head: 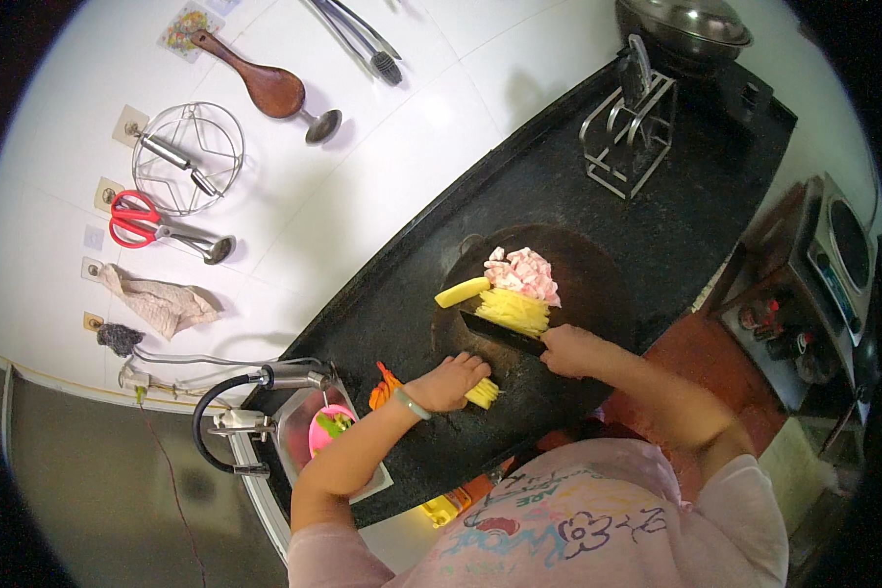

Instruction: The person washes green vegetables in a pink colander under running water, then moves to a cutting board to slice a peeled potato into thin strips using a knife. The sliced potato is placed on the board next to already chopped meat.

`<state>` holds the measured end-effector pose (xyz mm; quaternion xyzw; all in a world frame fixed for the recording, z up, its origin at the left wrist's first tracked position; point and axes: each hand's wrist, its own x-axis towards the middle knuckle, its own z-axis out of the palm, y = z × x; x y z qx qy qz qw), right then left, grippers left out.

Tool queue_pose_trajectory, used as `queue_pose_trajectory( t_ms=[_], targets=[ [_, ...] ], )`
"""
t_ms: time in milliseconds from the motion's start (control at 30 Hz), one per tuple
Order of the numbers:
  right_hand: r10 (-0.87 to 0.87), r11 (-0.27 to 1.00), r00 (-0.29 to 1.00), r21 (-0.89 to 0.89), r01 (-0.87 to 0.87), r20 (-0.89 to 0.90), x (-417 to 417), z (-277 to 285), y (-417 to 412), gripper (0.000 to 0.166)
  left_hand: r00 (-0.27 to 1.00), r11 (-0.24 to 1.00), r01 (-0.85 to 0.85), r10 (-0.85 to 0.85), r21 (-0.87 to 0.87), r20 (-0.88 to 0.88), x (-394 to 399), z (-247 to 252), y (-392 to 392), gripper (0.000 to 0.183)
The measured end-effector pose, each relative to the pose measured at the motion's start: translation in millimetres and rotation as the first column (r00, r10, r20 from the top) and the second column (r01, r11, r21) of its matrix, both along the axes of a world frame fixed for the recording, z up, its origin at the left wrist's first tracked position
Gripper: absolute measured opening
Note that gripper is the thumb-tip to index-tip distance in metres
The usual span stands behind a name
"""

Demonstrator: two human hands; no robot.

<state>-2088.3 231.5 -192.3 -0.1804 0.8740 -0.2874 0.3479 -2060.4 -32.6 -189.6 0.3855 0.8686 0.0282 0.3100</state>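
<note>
My right hand [569, 351] grips a dark-bladed kitchen knife [496, 331], its blade beside a heap of thin yellow vegetable strips [514, 312], possibly potato. My left hand [445, 384] is closed over a smaller bundle of yellow strips [483, 395], whose ends stick out under the palm. Beyond the knife, a pile of pale pink raw meat pieces [525, 272] touches the larger heap. One uncut yellow piece [461, 292] lies left of them. All of this food rests on or close to a dark round cutting board [595, 257].
Orange vegetables [386, 389] lie past my left wrist, near the sink [294, 422] with its pink bowl [325, 430] and faucet [290, 377]. A metal rack [628, 140] holding a knife and a lidded pot [687, 29] stand farther along the black counter [529, 169]. Utensils hang on the wall.
</note>
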Motion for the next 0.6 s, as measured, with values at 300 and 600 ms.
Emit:
queue_pose_trajectory(
  t_ms=[300,600],
  targets=[
    [0.011,1.000,1.000,0.002,-0.011,-0.021,0.5,-6.4,3.1,0.027,0.935,0.971,-0.180,0.219,0.160,-0.279,6.1,-4.0,-15.8,0.078],
    [-0.049,0.998,0.999,0.030,0.049,0.019,2.9,-8.8,0.8,0.027,0.661,0.566,-0.499,0.738,0.657,-0.134,77.5,-64.1,-12.2,0.078]
  ],
)
